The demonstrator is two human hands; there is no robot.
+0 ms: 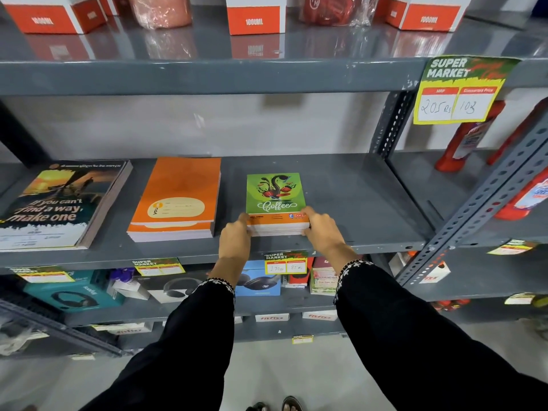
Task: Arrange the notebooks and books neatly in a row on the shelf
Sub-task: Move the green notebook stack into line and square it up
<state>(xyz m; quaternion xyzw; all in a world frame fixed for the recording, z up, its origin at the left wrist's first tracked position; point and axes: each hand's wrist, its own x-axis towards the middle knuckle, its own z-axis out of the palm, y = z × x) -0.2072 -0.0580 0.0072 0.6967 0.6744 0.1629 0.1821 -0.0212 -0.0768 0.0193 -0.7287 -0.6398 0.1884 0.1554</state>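
Three stacks lie flat in a row on the grey middle shelf [341, 185]. At the left is a dark book stack [56, 203] with a sunset cover. An orange notebook stack [178, 197] sits in the middle. To its right is a green "Coffee" notebook stack [274, 194]. My left hand [235, 238] grips the green stack's front left corner. At the front right corner my right hand [321, 229] grips it too. The stack rests on the shelf, near the front edge.
The shelf right of the green stack is bare up to a perforated upright [391, 126]. Red-and-white boxes [253, 19] stand on the shelf above. Headphone boxes [74, 292] fill the shelf below. Red bottles [465, 137] occupy the neighbouring bay. A price tag [456, 93] hangs top right.
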